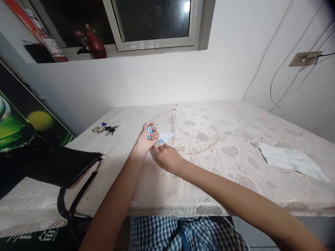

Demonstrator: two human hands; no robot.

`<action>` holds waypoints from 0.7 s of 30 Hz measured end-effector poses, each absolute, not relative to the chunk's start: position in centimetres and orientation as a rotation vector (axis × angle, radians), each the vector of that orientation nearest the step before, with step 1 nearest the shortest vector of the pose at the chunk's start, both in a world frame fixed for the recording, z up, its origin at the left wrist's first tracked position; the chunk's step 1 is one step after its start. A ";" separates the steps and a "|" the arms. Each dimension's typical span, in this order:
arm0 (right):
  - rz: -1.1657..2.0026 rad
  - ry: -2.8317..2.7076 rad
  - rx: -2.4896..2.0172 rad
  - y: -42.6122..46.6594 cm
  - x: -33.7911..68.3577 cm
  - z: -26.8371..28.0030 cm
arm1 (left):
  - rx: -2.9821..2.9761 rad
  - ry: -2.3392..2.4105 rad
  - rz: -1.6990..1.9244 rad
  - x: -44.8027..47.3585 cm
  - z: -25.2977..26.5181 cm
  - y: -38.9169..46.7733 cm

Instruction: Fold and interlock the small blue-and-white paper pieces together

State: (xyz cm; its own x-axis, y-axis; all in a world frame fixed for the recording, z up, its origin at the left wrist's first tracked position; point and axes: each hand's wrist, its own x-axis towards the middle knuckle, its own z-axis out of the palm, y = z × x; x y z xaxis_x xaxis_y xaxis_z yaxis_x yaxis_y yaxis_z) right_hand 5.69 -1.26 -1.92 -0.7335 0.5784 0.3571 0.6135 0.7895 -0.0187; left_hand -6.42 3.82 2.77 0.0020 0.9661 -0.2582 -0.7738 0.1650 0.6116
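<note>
The left hand (151, 135) is raised just over the counter (209, 186), palm side partly in view, with the fingers bent inward. Its grip is closed around a blue-and-white card (150, 131); whether further cards sit behind it is not discernible. The right hand (167, 157) is low at the counter, beside and slightly nearer the wearer than the left, fingers curled, index finger pointing toward the left hand. Its grip appears narrow; I cannot determine whether anything is held in it.

Loose white cards (167, 137) with blue markings lie overlapping on the counter, immediately right of the left hand and beyond the right hand. Their number is not clear.

To the left, well apart from both hands, lies a bunch of keys (111, 129), with a small blue object (104, 124) near it. A black bag (57, 167) rests at the left side, its strap (85, 188) hanging toward the counter's front edge. A white cloth-like sheet (290, 160) lies flat at the right.
</note>
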 end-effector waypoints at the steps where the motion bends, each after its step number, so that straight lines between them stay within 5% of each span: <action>1: -0.164 -2.651 -0.899 -1.3 5.7 -1.9 | 0.332 0.718 1.405 -6.4 2.8 3.8; 9: -0.228 -2.721 -0.832 -0.7 6.1 -1.6 | 0.292 0.700 1.432 -6.5 3.4 3.2; 21: 1.096 -1.704 -0.760 5.8 11.6 0.9 | 0.373 0.664 1.102 -4.2 1.7 3.3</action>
State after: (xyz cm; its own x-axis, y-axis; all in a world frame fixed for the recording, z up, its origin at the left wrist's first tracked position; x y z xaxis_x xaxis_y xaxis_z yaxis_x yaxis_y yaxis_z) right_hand 11.64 5.81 0.90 -0.3664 0.8510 0.3762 0.0108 0.4081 -0.9129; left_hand -4.22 3.28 1.69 0.2889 0.9073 -0.3057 -0.6947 0.4183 0.5852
